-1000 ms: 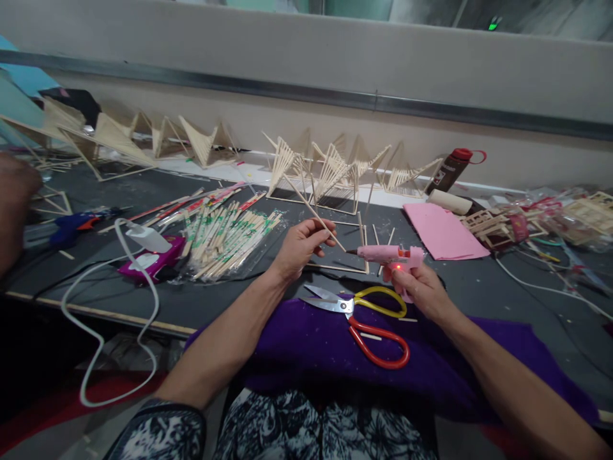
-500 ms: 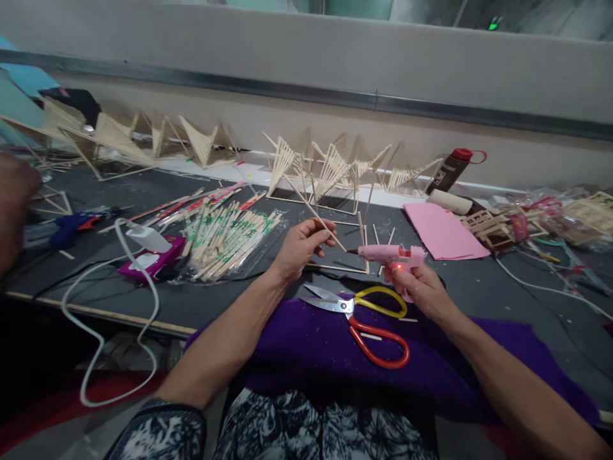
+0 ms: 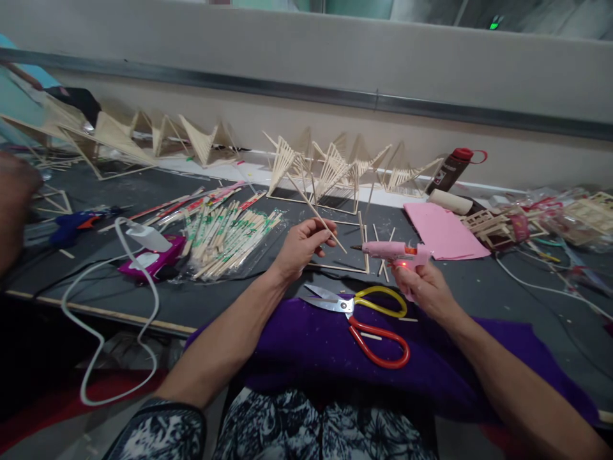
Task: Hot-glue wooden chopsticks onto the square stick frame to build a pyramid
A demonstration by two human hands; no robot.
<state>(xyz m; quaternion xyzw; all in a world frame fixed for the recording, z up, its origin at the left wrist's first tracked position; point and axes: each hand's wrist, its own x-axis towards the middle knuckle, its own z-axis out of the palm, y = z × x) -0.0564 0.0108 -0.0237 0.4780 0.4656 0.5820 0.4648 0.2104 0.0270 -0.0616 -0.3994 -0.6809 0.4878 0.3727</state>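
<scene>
Left hand point(image 3: 302, 246): I see it pinching a wooden stick point(image 3: 309, 204), mid-frame.
Right hand point(image 3: 425, 287): wrapped around the pink glue gun point(image 3: 387, 250), right of centre.
Nozzle point(image 3: 357, 247): just apart from the stick's lower end.
Scissors point(image 3: 343, 306): on purple cloth point(image 3: 297, 358), lower centre.

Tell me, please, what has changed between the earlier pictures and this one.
The right hand has drawn the glue gun to the right, so its tip is now farther from the end of the stick. Nothing was taken hold of or let go. The left hand holds the stick as before; the scissors lie unmoved.
</scene>
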